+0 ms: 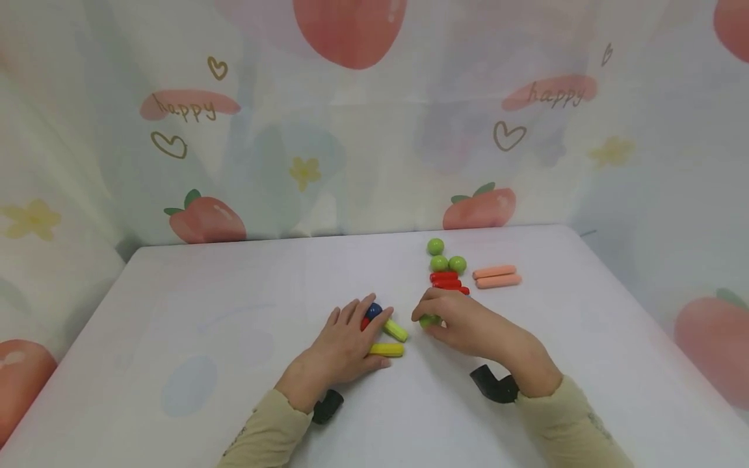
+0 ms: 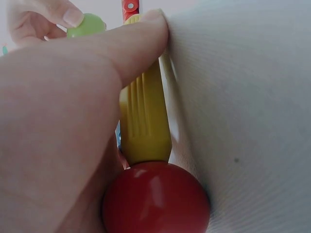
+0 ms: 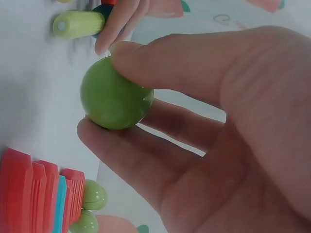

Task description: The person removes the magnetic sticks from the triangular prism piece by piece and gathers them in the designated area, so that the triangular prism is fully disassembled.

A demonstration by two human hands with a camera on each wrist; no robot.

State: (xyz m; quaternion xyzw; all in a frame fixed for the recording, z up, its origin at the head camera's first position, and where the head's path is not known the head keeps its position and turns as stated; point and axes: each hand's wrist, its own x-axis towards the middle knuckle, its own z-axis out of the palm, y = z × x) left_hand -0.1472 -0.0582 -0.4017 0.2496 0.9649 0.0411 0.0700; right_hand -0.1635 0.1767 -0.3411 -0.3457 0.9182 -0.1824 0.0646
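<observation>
My right hand [image 1: 468, 322] pinches a green ball [image 3: 114, 94] between thumb and fingertips, close over the white table. My left hand [image 1: 351, 341] lies spread with fairly straight fingers over a small group of pieces. Beneath or beside its fingers are a dark blue ball [image 1: 373, 311], a bit of red [image 1: 365, 323] and a pale green stick [image 1: 394, 329]. The left thumb crosses a grooved yellow stick [image 2: 146, 111] in the left wrist view. A red ball [image 2: 155, 199] sits at that stick's near end. The palm hides part of the group.
Beyond the right hand, several red sticks [image 3: 14, 189] lie in a row, with a blue stick [image 3: 59, 204] among them. Three green balls [image 1: 435, 246] rest behind these. Two peach-coloured sticks [image 1: 497, 281] lie to the right. A patterned curtain [image 1: 374, 143] hangs behind the table [image 1: 234, 286].
</observation>
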